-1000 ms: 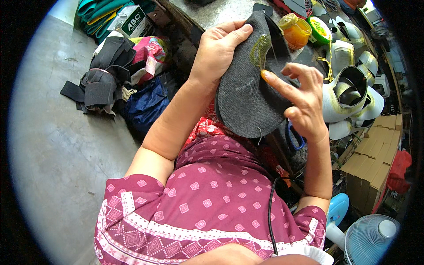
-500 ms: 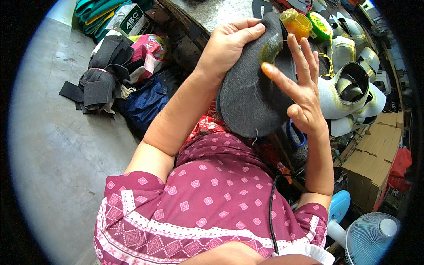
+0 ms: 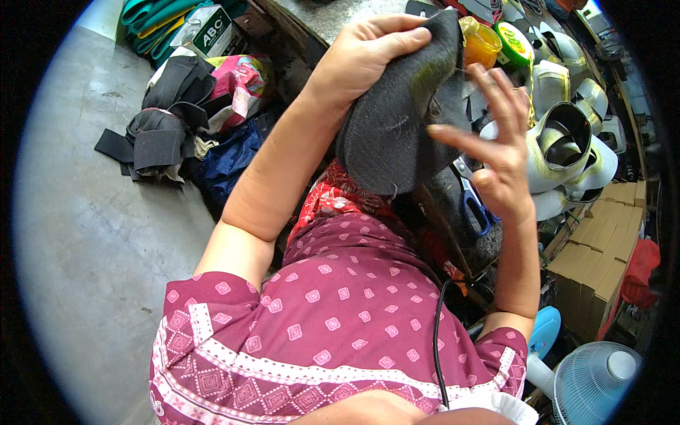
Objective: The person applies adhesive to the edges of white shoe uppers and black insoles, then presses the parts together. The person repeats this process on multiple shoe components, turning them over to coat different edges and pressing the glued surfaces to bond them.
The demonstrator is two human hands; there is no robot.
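Observation:
A black fabric piece, curved like a shoe upper (image 3: 386,131), hangs tilted in front of me. My left hand (image 3: 375,57) pinches its upper edge between thumb and fingers. A dull yellowish smear shows on the cloth near its inner curve. To its right is my right hand (image 3: 503,152), slightly blurred, fingers spread and holding nothing. The index fingertip carries orange-yellow stuff and is close to the cloth; whether it touches I cannot tell. Behind the piece stands an open jar of amber glue-like paste (image 3: 482,46). Blue-handled scissors (image 3: 476,209) lie below my right hand.
A round green-rimmed tub (image 3: 513,44) stands beside the jar. Several pale, yellow-edged curved pieces (image 3: 559,149) are heaped at the right, above brown cardboard (image 3: 595,241). A fan (image 3: 595,382) stands lower right. Dark cloth strips (image 3: 159,138) and a blue bag (image 3: 234,159) lie left.
The black piece has tilted and shifted slightly up and left, turning its smear more out of sight. My right hand has moved right and down, uncovering more of the scissors.

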